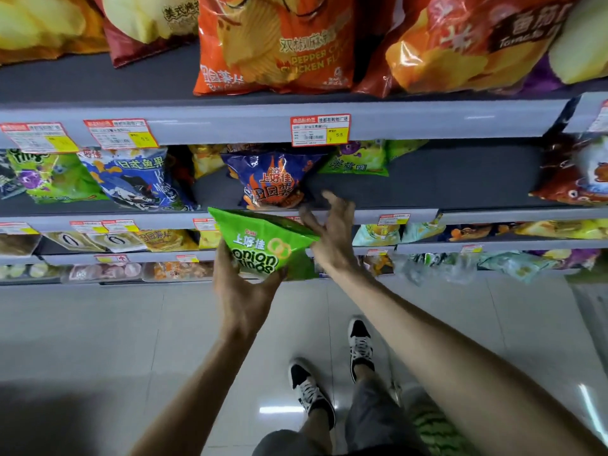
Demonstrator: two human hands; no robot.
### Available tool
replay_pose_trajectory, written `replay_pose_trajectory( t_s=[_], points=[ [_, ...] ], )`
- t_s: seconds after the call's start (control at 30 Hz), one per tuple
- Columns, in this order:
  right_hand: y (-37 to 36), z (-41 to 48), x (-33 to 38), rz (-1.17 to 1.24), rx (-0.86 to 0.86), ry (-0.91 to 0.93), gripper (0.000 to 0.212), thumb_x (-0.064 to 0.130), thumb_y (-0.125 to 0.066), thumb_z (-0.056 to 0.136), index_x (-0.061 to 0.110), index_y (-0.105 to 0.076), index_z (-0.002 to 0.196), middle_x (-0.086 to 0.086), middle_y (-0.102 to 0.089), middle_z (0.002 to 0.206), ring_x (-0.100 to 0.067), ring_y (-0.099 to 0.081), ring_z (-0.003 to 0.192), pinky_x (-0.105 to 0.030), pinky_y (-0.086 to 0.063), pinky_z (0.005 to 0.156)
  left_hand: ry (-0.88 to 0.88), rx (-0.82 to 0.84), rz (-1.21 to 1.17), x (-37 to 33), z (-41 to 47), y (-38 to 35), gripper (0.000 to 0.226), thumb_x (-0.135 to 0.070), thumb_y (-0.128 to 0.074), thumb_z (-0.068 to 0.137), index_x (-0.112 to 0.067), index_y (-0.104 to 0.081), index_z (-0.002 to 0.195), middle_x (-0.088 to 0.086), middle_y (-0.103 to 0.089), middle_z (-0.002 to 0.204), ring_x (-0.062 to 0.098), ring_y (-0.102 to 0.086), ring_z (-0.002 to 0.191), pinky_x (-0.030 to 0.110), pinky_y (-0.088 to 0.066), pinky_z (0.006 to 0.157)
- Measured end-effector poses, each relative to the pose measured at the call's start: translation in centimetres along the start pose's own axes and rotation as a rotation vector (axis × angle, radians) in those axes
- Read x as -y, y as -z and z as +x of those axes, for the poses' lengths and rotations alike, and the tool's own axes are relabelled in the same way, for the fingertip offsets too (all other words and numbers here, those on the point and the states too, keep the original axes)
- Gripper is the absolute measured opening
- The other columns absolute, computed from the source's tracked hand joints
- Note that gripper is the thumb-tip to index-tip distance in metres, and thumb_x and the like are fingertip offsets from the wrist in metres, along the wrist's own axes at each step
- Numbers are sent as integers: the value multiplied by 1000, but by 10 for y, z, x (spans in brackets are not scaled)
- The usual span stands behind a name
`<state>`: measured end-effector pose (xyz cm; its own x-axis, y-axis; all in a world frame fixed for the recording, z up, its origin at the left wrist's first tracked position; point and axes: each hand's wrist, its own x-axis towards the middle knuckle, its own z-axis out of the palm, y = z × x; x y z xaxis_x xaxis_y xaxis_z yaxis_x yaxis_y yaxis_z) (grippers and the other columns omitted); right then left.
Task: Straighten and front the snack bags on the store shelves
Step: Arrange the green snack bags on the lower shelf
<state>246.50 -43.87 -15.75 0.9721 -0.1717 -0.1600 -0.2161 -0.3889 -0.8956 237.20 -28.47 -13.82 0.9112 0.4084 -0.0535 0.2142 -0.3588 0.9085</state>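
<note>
Store shelves (pixel 427 189) carry many leaning, set-back bags, so most of the fronting looks undone. Just below the purple bag (pixel 273 179), off the shelf, the left hand (pixel 243 291) grips the green onion-rings bag (pixel 263 241). The right hand (pixel 332 232), below-right of the purple bag, has its fingers spread and holds nothing.

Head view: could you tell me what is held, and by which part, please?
The left hand grips the onion rings bag by its bottom edge; the right hand holds nothing.

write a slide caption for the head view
Left hand holds a green onion rings bag; right hand, fingers spread, hovers at the shelf edge.
</note>
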Motion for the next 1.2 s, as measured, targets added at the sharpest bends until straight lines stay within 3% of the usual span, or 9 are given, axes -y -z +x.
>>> replay_pose_trajectory(
  t_s=[0.1, 0.2, 0.33, 0.43, 0.7, 0.77, 0.97, 1.1, 1.2],
  points=[
    [42, -31, -25, 199, -152, -31, 35, 24, -54, 88, 24, -60, 122, -5, -56, 129, -1, -59, 110, -32, -50, 95, -40, 103, 54, -18, -10, -34, 97, -42, -94, 60, -24, -49, 143, -3, -65, 128, 19, -63, 116, 46, -55, 98],
    [74, -63, -42, 281, -269, -55, 19, 30, -49, 96, 23, -64, 107, 1, -67, 110, -14, -62, 103, -39, -47, 89, -74, 178, 66, -48, -16, -73, 96, -49, -88, 59, -26, -48, 143, -8, -63, 124, 15, -61, 111, 33, -54, 87],
    [101, -68, -58, 170, -272, 26, 33, 31, -48, 105, 18, -63, 131, 4, -65, 130, -22, -58, 124, -49, -47, 106, -100, 208, 148, -84, -9, -121, 99, -49, -90, 62, -26, -45, 147, -3, -62, 130, 28, -60, 119, 48, -55, 87],
    [117, -36, -49, 128, -236, 71, 40, 32, -50, 105, 17, -57, 141, 5, -62, 135, -22, -57, 128, -52, -45, 108, -106, 186, 98, -115, 4, -145, 103, -59, -86, 62, -24, -44, 150, -5, -61, 134, 26, -58, 124, 43, -53, 94],
    [147, 57, -28, 58, -12, 47, 40, 28, -41, 111, 26, -46, 150, 7, -57, 127, -11, -57, 113, -31, -48, 94, -36, 302, -61, -121, 35, -178, 89, -30, -72, 85, -22, -29, 163, 5, -66, 136, 29, -66, 122, 56, -58, 96],
    [149, 67, -34, 49, 8, 11, 34, 28, -39, 112, 23, -48, 145, 2, -61, 124, -16, -60, 108, -35, -50, 92, 0, 354, -86, -121, 36, -181, 84, -20, -64, 84, -21, -34, 163, 2, -68, 136, 25, -67, 123, 56, -56, 101],
    [151, 79, -49, -18, 20, -98, 30, 34, -35, 112, 23, -51, 136, -7, -67, 120, -25, -63, 99, -48, -52, 87, 97, 455, -96, -126, 32, -182, 99, -5, -52, 70, -19, -31, 165, -2, -65, 135, -10, -62, 112, 12, -52, 88],
    [152, 72, -49, -47, 7, -104, 37, 38, -37, 112, 24, -49, 144, -8, -65, 130, -28, -62, 109, -42, -49, 89, 124, 483, 7, -119, 32, -171, 102, -19, -56, 71, -33, -23, 167, 2, -56, 151, 16, -55, 131, 45, -53, 104],
    [158, 56, -48, -113, -15, -167, 52, 48, -36, 112, 21, -41, 157, -5, -51, 155, -25, -51, 136, -34, -40, 108, 169, 510, 120, -120, 29, -157, 99, -26, -53, 74, -22, -22, 168, 8, -41, 165, 17, -44, 140, 43, -45, 109]
  ],
)
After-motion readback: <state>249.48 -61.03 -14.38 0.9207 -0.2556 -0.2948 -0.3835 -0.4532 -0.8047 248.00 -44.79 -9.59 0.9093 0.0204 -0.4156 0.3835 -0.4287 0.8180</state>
